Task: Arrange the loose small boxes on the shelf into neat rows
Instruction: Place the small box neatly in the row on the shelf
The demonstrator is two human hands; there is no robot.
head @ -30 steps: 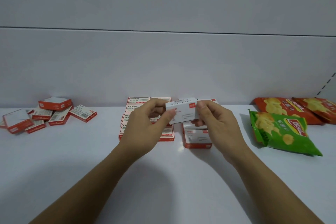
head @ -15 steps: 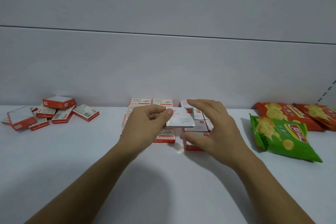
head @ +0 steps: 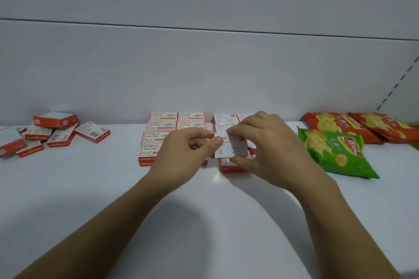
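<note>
A small white box with red print (head: 231, 146) lies flat on top of a stacked white-and-red box (head: 231, 166) at the front of the right-hand row. My left hand (head: 183, 156) pinches its left edge with thumb and forefinger. My right hand (head: 267, 149) grips its right side, fingers over the far edge and thumb at the near edge. To the left stand two neat columns of red-and-white staple boxes (head: 162, 125). More white boxes (head: 224, 118) sit behind at the wall.
A loose heap of red-and-white boxes (head: 54, 133) lies at the far left of the white shelf (head: 90, 188). A green crisp bag (head: 333, 152) and red crisp bags (head: 335, 124) lie at the right. The back wall is close behind the rows.
The box was held up between both hands a second ago; it has been turned flat and lowered onto the front stack. My right hand has closed round it again.
</note>
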